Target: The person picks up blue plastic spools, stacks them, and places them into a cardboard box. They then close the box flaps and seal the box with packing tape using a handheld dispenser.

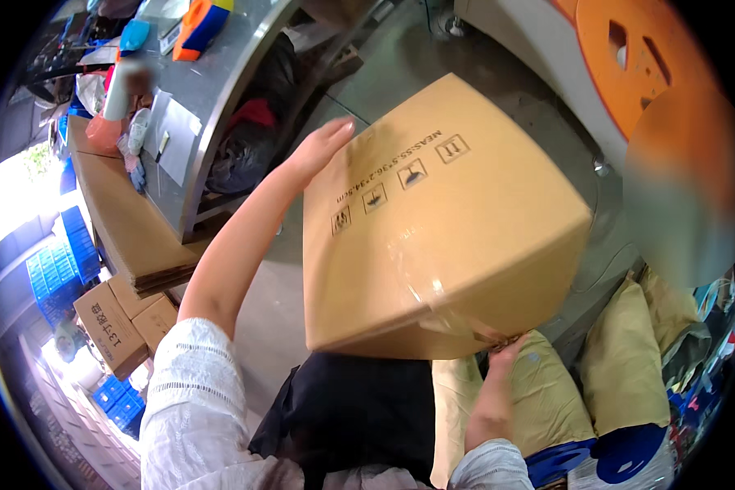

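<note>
A large brown cardboard box (465,220) is tilted in front of my body, with clear tape along its seam and black handling symbols on its upper face. My left hand (325,149) holds the box at its far left edge, the fingertips partly hidden behind that side. At the near lower right edge, below the taped seam, my right hand (502,363) grips the box from underneath. The box hides most of that hand's fingers.
A metal table (212,73) stands at the left, holding papers and a blue-and-orange tape dispenser (198,28). Flattened cardboard (131,220), smaller boxes (110,327) and blue crates (61,261) lie beyond. Tan sacks (625,367) stand right, below an orange panel (612,49).
</note>
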The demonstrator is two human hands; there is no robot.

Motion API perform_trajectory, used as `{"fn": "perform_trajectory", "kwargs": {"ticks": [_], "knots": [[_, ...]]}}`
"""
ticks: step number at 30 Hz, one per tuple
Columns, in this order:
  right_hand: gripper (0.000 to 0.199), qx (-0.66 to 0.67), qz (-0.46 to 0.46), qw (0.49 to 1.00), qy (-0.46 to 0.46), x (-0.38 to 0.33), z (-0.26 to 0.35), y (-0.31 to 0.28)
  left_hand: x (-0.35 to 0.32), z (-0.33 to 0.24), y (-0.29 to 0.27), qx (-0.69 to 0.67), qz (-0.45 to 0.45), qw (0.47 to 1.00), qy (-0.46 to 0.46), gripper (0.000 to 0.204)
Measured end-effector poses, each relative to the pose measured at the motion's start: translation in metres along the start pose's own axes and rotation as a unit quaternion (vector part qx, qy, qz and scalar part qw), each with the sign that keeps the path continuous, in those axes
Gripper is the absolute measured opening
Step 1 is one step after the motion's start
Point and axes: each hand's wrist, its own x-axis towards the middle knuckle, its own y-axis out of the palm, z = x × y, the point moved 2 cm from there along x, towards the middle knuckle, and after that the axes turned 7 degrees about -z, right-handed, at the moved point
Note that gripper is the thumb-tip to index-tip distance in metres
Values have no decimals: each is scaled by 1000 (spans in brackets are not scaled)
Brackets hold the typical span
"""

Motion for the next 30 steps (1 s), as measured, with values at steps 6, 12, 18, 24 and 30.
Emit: {"fn": "perform_trajectory", "kwargs": {"ticks": [6, 12, 18, 24, 30], "knots": [[73, 28, 4, 999, -33, 36, -15, -14, 54, 12, 59, 79, 56, 990, -99, 63], [79, -138, 107, 981, -83, -18, 47, -5, -4, 73, 2, 123, -4, 986, -113, 67], [68, -266, 243, 929, -80, -91, 115, 54, -186, 191, -82, -17, -155, 947, -282, 74], [65, -400, 345, 786, -319, -183, 202, 136, -377, 226, -112, -268, -296, 869, -291, 67], [65, -498, 462, 555, -479, -389, 176, 228, -602, 235, -75, -484, -438, 694, -303, 59]]}}
